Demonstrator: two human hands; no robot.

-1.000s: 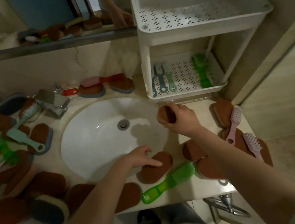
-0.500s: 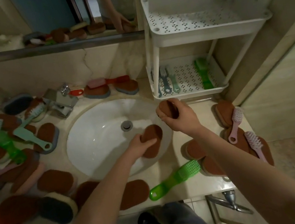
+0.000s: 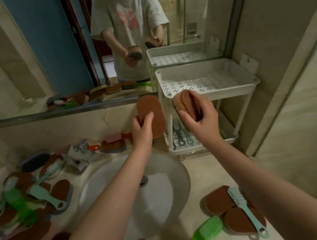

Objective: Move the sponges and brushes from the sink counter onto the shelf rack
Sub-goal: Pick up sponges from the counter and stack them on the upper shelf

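My left hand [image 3: 143, 129] grips a brown oval sponge [image 3: 150, 111], held upright in the air just left of the white shelf rack [image 3: 211, 92]. My right hand [image 3: 200, 116] holds another brown sponge [image 3: 184, 100] at the front left corner of the rack's upper tray, which is bare. The lower tray [image 3: 203, 144] holds several teal brushes, partly hidden behind my right hand. More brown sponges [image 3: 219, 200], a teal brush [image 3: 245, 213] and a green brush [image 3: 196, 237] lie on the counter at the right.
The white sink basin [image 3: 162, 200] lies below my arms, with the faucet [image 3: 80, 151] behind it. A heap of sponges and brushes [image 3: 29, 195] covers the counter's left side. A mirror [image 3: 57, 48] runs along the back wall; a wall [image 3: 289, 56] bounds the right.
My left hand picked a brown sponge off the counter by the sink and lifted it up to the rack. My right hand rose with its sponge to the upper tray. The view tilted up.
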